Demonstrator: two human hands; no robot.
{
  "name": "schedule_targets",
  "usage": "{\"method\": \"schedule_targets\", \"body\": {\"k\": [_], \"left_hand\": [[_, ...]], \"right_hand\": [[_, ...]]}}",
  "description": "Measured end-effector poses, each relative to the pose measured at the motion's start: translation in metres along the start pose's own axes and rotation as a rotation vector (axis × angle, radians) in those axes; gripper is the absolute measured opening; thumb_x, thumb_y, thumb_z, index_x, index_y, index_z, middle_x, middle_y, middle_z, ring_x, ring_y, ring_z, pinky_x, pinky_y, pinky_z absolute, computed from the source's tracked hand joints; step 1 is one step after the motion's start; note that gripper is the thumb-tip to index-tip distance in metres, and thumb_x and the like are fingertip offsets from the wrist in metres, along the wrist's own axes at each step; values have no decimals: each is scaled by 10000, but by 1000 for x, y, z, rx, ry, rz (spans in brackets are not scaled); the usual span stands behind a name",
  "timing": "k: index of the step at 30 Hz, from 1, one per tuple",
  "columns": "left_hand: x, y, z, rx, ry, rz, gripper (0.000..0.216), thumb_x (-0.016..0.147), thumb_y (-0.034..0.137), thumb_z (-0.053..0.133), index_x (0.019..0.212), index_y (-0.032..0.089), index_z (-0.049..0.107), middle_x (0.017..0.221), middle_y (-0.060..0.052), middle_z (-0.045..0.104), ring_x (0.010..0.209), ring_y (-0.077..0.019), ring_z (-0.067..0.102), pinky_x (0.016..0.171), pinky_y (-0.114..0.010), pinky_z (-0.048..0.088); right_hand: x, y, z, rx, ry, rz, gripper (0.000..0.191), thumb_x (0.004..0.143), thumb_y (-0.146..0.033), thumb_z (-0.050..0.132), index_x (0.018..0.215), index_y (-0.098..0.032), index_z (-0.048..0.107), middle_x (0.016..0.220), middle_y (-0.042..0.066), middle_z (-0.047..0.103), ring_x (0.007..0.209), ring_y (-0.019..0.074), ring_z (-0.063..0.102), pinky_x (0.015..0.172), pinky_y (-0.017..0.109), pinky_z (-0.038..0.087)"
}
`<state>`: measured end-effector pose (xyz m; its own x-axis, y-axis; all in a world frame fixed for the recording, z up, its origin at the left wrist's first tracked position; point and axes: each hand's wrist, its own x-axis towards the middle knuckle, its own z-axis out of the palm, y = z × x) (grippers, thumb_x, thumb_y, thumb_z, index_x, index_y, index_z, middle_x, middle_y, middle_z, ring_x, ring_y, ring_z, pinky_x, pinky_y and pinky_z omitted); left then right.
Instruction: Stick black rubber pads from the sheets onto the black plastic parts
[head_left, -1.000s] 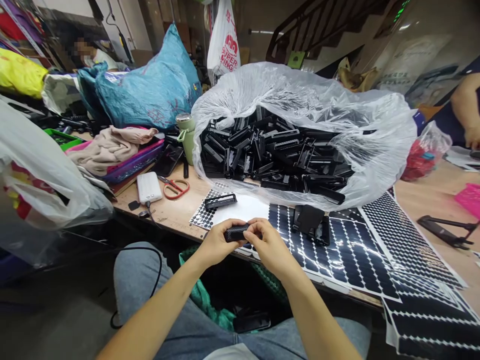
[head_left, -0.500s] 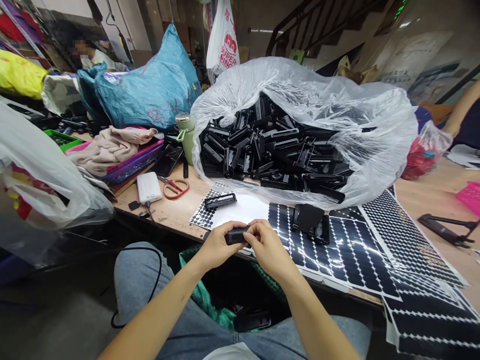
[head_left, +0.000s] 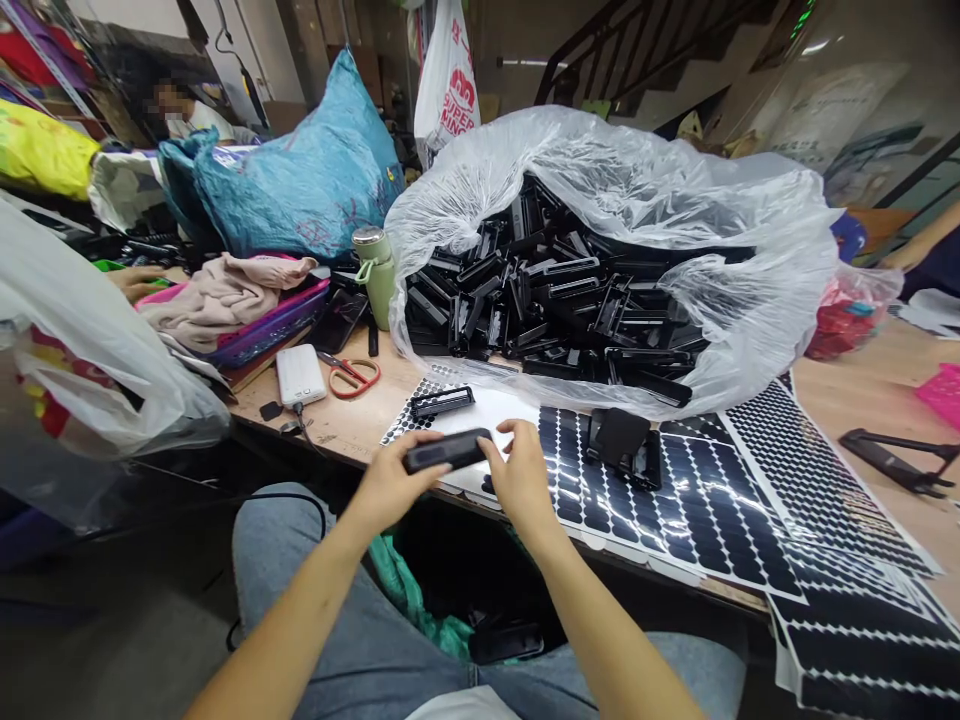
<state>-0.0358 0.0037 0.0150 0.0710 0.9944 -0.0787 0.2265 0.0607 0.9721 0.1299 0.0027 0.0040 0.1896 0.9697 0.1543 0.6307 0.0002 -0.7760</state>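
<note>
A black oblong plastic piece (head_left: 446,452) is held up over the table's front edge. My left hand (head_left: 386,490) is closed around its left end, thumb on top and fingers beneath. At the other end is my right hand (head_left: 521,480), its thumb tip touching or very near the piece and its bent index finger apart from the thumb. Below lie sheets of black stickers (head_left: 675,510) and a white sheet with black dots (head_left: 495,412). One black plastic frame (head_left: 442,401) rests just beyond my hands. More black parts (head_left: 622,445) sit on the stickers to the right.
A large clear plastic bag (head_left: 780,250) spills many black plastic parts (head_left: 555,290) across the back. Leftward are red-handled scissors (head_left: 354,378), a white power bank (head_left: 300,373), a green flask (head_left: 379,280) and a cloth (head_left: 225,305) in a basket. A black stand (head_left: 896,460) lies right.
The black piece has moved left and slightly up and now shows more of its length. My right fingers have spread from their pinch on it. Another person's hand appears at far left.
</note>
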Motion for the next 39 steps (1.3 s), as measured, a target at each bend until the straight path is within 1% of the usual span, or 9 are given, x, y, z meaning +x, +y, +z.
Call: {"method": "schedule_targets", "body": {"k": [3, 5, 11, 16, 19, 24, 30, 33, 39], "left_hand": [[5, -2, -41, 117, 306, 47, 457, 584, 326, 700, 996, 152, 607, 850, -35, 634, 695, -168, 610, 689, -314, 513], [7, -3, -61, 160, 412, 111, 482, 570, 343, 710, 998, 143, 615, 874, -41, 635, 785, -187, 608, 767, -328, 489], [4, -4, -72, 163, 339, 170, 467, 587, 334, 708, 1006, 154, 608, 890, -32, 634, 823, -186, 598, 794, -320, 473], [-1, 0, -64, 87, 253, 106, 474, 586, 355, 711, 1004, 157, 607, 878, -35, 642, 758, -183, 608, 725, -310, 500], [-4, 2, -50, -20, 224, 52, 418, 584, 347, 714, 946, 157, 624, 860, -33, 654, 776, -181, 611, 702, -280, 501], [1, 2, -8, -473, 136, -301, 412, 629, 310, 690, 995, 167, 563, 608, 17, 608, 481, -125, 576, 395, -214, 463], [3, 10, 35, -634, -106, -450, 258, 660, 289, 681, 859, 146, 601, 597, 15, 584, 409, -74, 547, 346, -145, 422], [-5, 16, 50, -583, -225, -389, 288, 708, 347, 629, 921, 152, 616, 719, -20, 626, 459, -93, 582, 371, -167, 445], [-10, 15, 63, -566, -242, -303, 412, 729, 360, 604, 1088, 163, 559, 761, -37, 638, 572, -152, 621, 457, -249, 515]], "right_hand": [[13, -2, 37, -105, -216, -42, 140, 832, -246, 425, 890, -177, 532, 923, 64, 570, 775, 165, 543, 708, 276, 403], [18, -10, 61, -203, -333, -83, 136, 815, -219, 457, 886, -159, 556, 919, 85, 583, 815, 186, 553, 714, 276, 400], [16, -30, 96, -297, -355, -68, 163, 753, -82, 470, 884, -79, 566, 923, 184, 582, 863, 253, 556, 697, 312, 394], [25, -20, 64, -235, -363, -44, 132, 801, -160, 430, 789, -146, 561, 819, 97, 615, 749, 189, 569, 649, 270, 391], [28, -13, 16, -13, -249, 38, 160, 822, -265, 431, 750, -174, 541, 753, 39, 605, 709, 161, 545, 632, 258, 388], [0, -16, -43, 307, -98, -4, 207, 816, -382, 453, 769, -187, 508, 665, -6, 526, 579, 123, 469, 544, 249, 379], [-23, -13, -34, 288, 455, -321, 46, 855, -228, 394, 847, -198, 429, 1016, 80, 497, 995, 188, 500, 819, 364, 400], [-9, -5, -28, 246, 536, -251, 69, 865, -233, 366, 854, -196, 423, 985, 91, 483, 983, 196, 499, 755, 340, 425], [15, 10, -25, 49, 549, 16, 117, 865, -271, 339, 828, -191, 416, 894, 89, 468, 867, 203, 484, 756, 348, 393]]}}
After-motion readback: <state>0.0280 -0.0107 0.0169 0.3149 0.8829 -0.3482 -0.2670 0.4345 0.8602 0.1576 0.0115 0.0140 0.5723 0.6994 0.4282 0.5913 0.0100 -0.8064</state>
